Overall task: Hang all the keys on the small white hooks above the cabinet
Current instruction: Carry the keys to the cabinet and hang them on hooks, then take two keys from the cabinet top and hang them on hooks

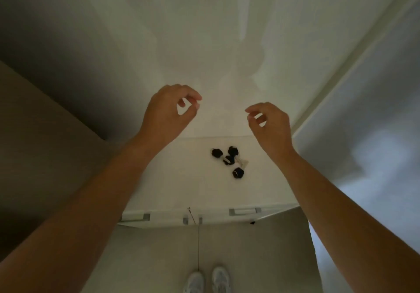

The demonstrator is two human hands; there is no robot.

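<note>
Both arms reach forward over the white cabinet. The left hand [168, 108] is raised with fingers curled, thumb and forefinger nearly meeting in a narrow pinch that holds nothing visible. The right hand [268, 122] mirrors it, fingertips close together and empty. The black-headed keys [227, 159] lie clustered on the surface [177, 179], toward its back right part. No writing is legible.

keys [228, 161] clustered on the cabinet [172, 183] top, right of centre, below and between both raised hands
</note>
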